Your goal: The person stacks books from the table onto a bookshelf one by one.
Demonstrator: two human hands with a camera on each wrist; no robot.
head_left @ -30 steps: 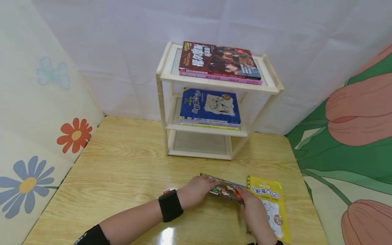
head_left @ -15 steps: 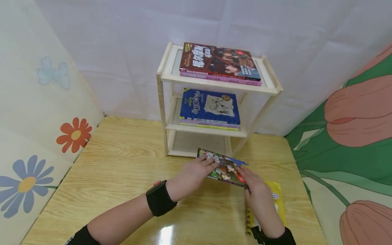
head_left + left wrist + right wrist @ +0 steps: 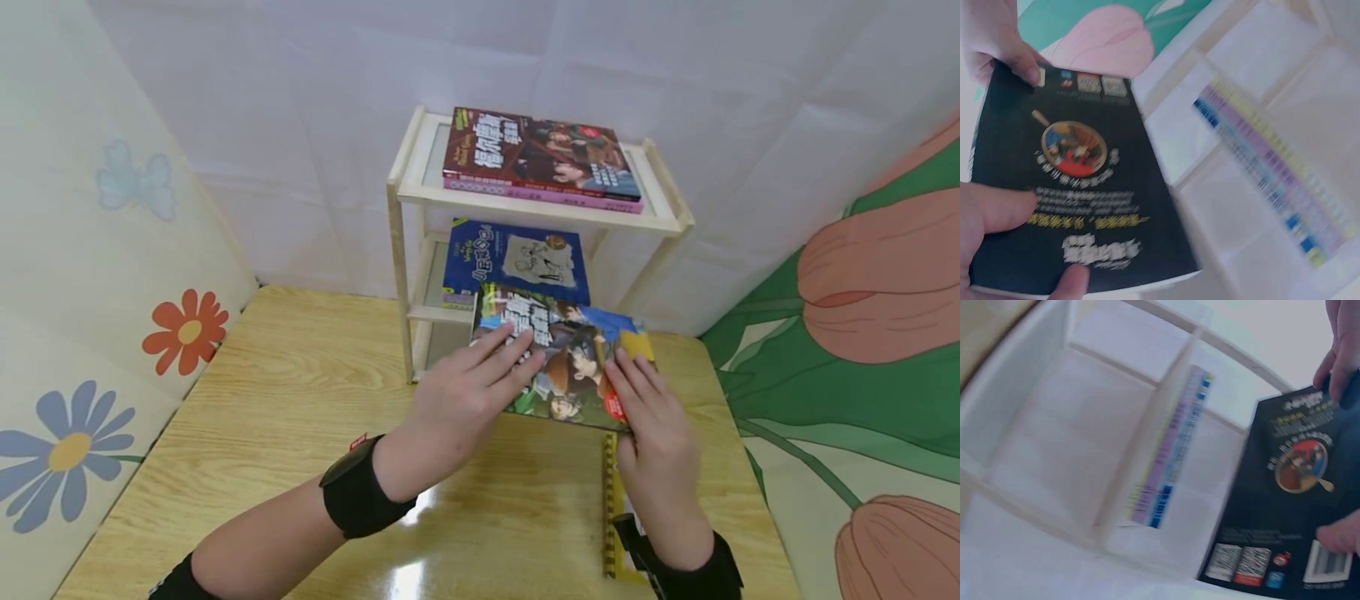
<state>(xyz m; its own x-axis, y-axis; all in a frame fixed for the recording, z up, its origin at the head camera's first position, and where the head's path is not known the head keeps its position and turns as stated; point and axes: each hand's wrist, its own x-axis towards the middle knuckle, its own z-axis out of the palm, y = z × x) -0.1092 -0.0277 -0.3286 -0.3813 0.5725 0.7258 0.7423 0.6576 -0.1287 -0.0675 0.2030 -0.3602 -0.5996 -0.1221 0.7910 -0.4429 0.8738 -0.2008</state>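
Observation:
Both hands hold a paperback comic book (image 3: 577, 367) in front of the shelf unit, raised off the table. My left hand (image 3: 457, 400) grips its left part, fingers spread over the illustrated cover and thumb underneath. At the book's right end, my right hand (image 3: 663, 442) pinches it the same way. From below, the left wrist view shows the dark back cover (image 3: 1097, 187) with both thumbs against it. Behind the held book, a blue book (image 3: 465, 258) tops a stack on the middle shelf; the stack's lower front is partly hidden.
A pale wooden three-tier shelf unit (image 3: 675, 218) stands against the white cloth backdrop. Its top tier carries a dark red book (image 3: 555, 158) over a pink one. On the wooden table (image 3: 315, 350), a yellow book (image 3: 622, 542) lies partly under my right arm.
The comic book has risen from the table toward the middle shelf, carried by both hands. Its cover now faces more toward the head camera. The yellow book is more covered by my right arm.

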